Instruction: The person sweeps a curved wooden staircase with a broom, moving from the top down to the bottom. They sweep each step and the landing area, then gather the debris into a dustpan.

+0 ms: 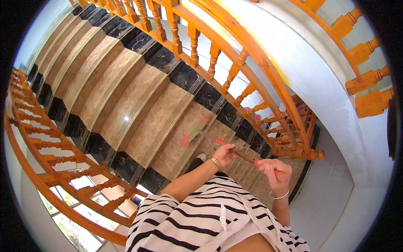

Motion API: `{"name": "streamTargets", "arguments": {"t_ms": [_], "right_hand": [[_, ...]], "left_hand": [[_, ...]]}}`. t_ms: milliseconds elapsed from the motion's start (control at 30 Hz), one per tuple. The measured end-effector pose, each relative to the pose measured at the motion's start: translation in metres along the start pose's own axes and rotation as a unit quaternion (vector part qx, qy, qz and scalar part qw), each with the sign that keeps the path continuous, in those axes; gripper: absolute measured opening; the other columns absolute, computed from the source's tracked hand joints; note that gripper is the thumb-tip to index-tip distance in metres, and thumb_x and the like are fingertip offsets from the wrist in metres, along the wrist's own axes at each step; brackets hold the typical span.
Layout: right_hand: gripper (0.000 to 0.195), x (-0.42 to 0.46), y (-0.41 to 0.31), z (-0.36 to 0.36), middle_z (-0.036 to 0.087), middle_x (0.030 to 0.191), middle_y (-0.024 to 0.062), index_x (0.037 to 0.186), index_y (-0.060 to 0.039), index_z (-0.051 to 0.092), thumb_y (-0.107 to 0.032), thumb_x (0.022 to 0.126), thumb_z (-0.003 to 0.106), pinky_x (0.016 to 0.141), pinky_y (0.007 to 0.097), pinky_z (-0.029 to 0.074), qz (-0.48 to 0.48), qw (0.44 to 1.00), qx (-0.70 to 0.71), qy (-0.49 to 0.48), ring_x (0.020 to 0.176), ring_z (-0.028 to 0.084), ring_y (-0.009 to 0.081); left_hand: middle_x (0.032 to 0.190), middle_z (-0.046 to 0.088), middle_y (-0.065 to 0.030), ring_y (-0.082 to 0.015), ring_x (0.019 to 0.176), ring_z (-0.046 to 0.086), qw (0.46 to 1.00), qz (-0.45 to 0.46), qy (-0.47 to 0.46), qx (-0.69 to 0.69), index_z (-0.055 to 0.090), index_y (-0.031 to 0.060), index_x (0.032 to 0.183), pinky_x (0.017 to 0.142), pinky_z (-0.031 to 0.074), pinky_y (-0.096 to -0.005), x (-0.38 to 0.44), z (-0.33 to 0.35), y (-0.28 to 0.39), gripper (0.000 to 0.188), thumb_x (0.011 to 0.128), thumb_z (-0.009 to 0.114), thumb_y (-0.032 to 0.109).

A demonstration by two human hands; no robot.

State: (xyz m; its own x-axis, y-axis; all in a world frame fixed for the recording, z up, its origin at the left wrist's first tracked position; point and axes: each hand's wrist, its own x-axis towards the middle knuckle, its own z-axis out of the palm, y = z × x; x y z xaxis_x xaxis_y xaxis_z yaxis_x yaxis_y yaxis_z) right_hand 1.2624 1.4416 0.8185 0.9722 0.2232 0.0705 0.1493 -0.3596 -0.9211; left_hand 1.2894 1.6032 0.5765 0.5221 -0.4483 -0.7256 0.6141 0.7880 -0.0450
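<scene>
A long-handled tool with a brown shaft [244, 155] and red sections slants across the stairs in front of me. Its head [194, 129], with red ends and a green middle, is motion-blurred over a brown marble step [176, 126]; whether it touches the stone I cannot tell. Lower on the shaft, my left hand [224, 155], with a gold-coloured band at the wrist, has its fingers curled round it. At the upper end my right hand [277, 173], wearing a pale bangle, is closed around the red grip.
Black marble borders [217, 94] edge the steps. An orange wooden balustrade [214, 60] runs along one side, ending low at a post [315, 154]; another railing [63, 201] curves along the other. Small red objects [256, 117] show near the balusters. My shoe [202, 157] is on the stairs.
</scene>
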Motion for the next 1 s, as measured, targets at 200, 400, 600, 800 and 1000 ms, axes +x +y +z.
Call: {"name": "streamTargets", "arguments": {"t_ms": [200,400,600,800,1000], "right_hand": [[0.014,-0.006,0.048,0.046,0.07,0.087,0.0137,0.078,0.0043,0.067,-0.002,0.088,0.059,0.074,0.0281,0.052,-0.045,0.992,0.044,-0.111,0.083,0.067,0.0186],[0.013,-0.034,0.038,0.005,0.07,0.081,0.0124,0.076,0.004,0.065,-0.002,0.086,0.061,0.068,0.0276,0.052,0.013,0.997,-0.03,-0.065,0.074,0.067,0.0173],[0.006,-0.049,-0.017,-0.031,0.068,0.075,0.012,0.075,0.0013,0.066,-0.001,0.08,0.064,0.062,0.028,0.051,-0.029,0.989,-0.142,0.019,0.067,0.067,0.0218],[0.008,-0.059,0.004,-0.027,0.07,0.08,0.0111,0.083,0.003,0.068,-0.002,0.086,0.063,0.065,0.0271,0.051,-0.035,0.994,-0.036,0.101,0.069,0.066,0.0189],[0.011,-0.068,0.071,0.011,0.071,0.088,0.0125,0.082,0.0051,0.067,-0.002,0.088,0.061,0.072,0.0274,0.051,0.013,0.996,-0.02,0.08,0.079,0.066,0.0156]], "left_hand": [[0.079,0.061,-0.0087,-0.0193,0.063,0.053,0.997,0.063,0.046,-0.028,0.056,0.0066,0.085,0.056,0.046,-0.0332,0.003,-0.083,0.014,0.016,0.09,0.059,0.022],[0.084,0.064,-0.0043,-0.0193,0.065,0.055,0.995,-0.024,0.082,0.046,0.062,0.0092,0.086,0.063,0.048,-0.0333,0.011,-0.045,-0.03,0.01,0.089,0.065,0.018],[0.08,0.064,-0.001,-0.0161,0.063,0.054,0.982,-0.149,-0.097,0.059,0.062,0.0111,0.085,0.058,0.046,-0.0312,0.03,0.018,-0.093,0.01,0.089,0.066,0.02],[0.079,0.066,-0.0023,-0.0157,0.064,0.057,0.992,-0.022,-0.084,0.088,0.062,0.0105,0.084,0.058,0.047,-0.0304,0.046,0.005,-0.066,0.015,0.091,0.064,0.024],[0.08,0.066,-0.0045,-0.0162,0.063,0.055,0.988,0.038,0.027,0.148,0.06,0.0117,0.085,0.059,0.047,-0.0308,0.073,-0.019,-0.041,0.015,0.092,0.063,0.025]]}}
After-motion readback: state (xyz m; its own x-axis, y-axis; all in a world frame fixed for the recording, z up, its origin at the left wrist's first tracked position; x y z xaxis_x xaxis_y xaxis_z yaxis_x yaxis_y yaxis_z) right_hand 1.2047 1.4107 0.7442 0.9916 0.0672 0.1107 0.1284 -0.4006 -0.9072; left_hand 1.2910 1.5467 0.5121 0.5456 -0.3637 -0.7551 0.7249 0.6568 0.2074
